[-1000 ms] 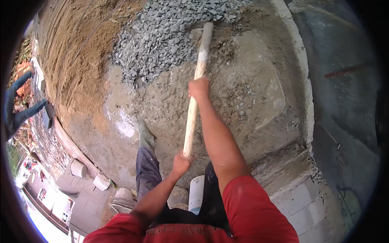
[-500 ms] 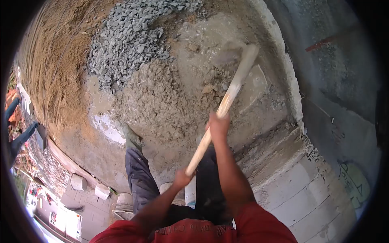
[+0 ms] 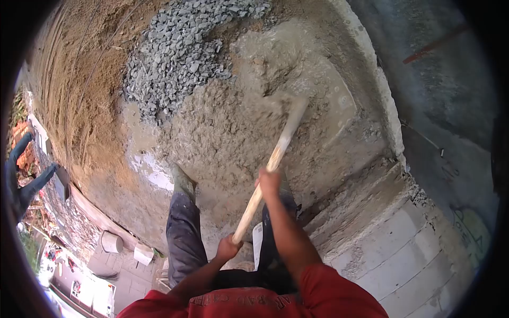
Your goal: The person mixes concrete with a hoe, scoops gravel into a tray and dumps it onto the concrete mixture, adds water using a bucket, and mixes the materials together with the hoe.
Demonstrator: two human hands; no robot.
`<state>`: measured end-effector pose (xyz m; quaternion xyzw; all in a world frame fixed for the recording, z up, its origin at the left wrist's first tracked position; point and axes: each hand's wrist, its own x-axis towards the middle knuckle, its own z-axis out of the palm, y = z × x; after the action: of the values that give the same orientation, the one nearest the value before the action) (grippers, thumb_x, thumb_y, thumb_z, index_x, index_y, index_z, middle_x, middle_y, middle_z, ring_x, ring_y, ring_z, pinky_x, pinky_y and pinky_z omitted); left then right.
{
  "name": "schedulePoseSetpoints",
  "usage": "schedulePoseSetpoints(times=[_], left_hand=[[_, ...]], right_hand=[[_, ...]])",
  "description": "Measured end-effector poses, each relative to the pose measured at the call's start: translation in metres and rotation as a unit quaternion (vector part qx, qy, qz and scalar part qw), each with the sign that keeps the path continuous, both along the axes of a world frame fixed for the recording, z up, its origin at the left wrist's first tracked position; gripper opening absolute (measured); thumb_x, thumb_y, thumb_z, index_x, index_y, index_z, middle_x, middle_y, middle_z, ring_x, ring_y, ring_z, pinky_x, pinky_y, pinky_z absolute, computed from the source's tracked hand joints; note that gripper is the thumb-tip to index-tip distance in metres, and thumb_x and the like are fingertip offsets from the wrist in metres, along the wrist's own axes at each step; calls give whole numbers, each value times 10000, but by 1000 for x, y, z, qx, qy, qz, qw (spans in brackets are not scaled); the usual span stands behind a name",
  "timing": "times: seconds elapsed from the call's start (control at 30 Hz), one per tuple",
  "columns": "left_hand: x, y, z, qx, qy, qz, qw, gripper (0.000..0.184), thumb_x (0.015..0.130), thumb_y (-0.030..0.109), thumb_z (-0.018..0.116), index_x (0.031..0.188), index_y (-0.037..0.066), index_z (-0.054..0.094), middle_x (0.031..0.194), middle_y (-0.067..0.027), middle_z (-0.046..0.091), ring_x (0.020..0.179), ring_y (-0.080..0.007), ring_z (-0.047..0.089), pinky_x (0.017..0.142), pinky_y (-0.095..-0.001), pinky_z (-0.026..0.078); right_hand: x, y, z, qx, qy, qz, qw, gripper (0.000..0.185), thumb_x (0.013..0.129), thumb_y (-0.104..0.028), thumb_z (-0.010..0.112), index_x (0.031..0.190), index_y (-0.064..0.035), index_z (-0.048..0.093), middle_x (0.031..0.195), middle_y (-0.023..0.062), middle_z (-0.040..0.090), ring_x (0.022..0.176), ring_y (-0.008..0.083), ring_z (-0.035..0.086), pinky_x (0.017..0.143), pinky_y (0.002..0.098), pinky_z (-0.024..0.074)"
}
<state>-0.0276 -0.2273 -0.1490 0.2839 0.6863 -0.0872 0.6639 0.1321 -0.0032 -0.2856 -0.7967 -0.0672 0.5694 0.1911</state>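
My left hand [image 3: 229,247] is closed round the lower end of the wooden handle of a hoe [image 3: 275,157]. Farther up the same handle, my right hand [image 3: 269,182] has its fingers wrapped round it. The hoe slants up and to the right; its head is smeared by motion and mostly hidden in the wet concrete mix [image 3: 212,124]. This lumpy grey mix spreads in front of my boots. Grey crushed stone [image 3: 177,61] lies heaped against its far left side.
Brown sand [image 3: 95,106] covers the left. A raised concrete edge [image 3: 389,106] runs along the right, with pale blocks [image 3: 392,254] lower down. A bucket [image 3: 111,242] stands at lower left. Another person's legs [image 3: 32,185] show at the far left, beside a shovel blade [image 3: 62,183].
The hoe has been drawn toward me and to the left, dragging through the wet mix. Both hands moved left and slightly down with it, still gripping the handle.
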Motion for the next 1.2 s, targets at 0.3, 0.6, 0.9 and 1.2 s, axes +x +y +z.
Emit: schedulePoseSetpoints(times=[0.3,0.6,0.9,1.2], left_hand=[[30,52,-44,99,-3,-86,991,380,848,423,696,1085,126,685,924,-218,707,865,-434,680,746,-531,539],[35,217,-150,144,-56,-94,983,391,803,332,699,1116,98,679,927,-225,702,869,-411,679,786,-471,539],[-16,29,47,-16,-7,-62,998,427,776,346,802,1010,10,679,884,-262,695,844,-419,695,722,-483,547],[-13,93,25,79,47,-57,994,379,815,351,777,1003,31,700,846,-246,689,812,-414,692,698,-481,536]], right_hand=[[41,76,62,135,-64,-116,982,260,864,-38,630,1055,-2,458,634,55,491,414,184,525,385,337,455],[96,213,-92,113,-67,-99,986,231,878,-99,605,687,-22,500,582,79,518,433,205,524,426,357,479],[9,-8,15,-3,8,-51,999,192,831,-85,630,920,30,504,570,76,550,385,204,565,368,355,459],[-19,104,85,129,30,11,991,481,875,-177,683,1221,52,439,738,131,621,475,187,606,452,337,486]])
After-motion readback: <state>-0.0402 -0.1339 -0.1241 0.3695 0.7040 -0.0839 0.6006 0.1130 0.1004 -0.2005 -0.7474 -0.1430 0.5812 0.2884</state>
